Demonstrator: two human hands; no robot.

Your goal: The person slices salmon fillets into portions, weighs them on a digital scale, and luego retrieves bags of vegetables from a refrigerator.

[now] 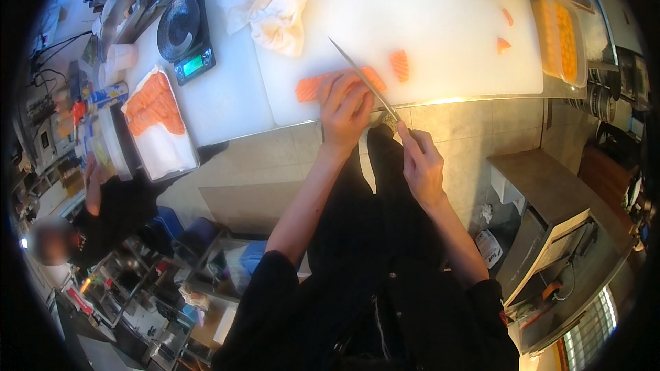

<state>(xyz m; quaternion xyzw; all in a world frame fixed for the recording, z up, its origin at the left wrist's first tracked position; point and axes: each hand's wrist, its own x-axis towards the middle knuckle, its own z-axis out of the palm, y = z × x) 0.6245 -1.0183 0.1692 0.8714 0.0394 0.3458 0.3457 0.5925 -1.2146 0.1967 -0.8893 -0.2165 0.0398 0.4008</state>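
Observation:
A long block of raw salmon (308, 90) lies near the front edge of a white cutting board (443, 15). The bent fingers of my left hand (344, 108) rest on the block and hold it down. In my right hand (424, 165) is the handle of a long slim knife (353, 66), its blade slanting across the salmon's right part, close to my left fingertips. Whether the edge has entered the flesh I cannot tell. One cut salmon piece (399, 66) lies apart to the right, and a small salmon scrap (503, 46) lies farther right.
Left of the board are a digital scale (194, 65) and a lined tray (195, 161) with salmon slices (153, 105). A crumpled white cloth (281, 18) lies behind the block. A plastic container (582, 74) of orange food stands at right. Another person (121, 203) stands at left.

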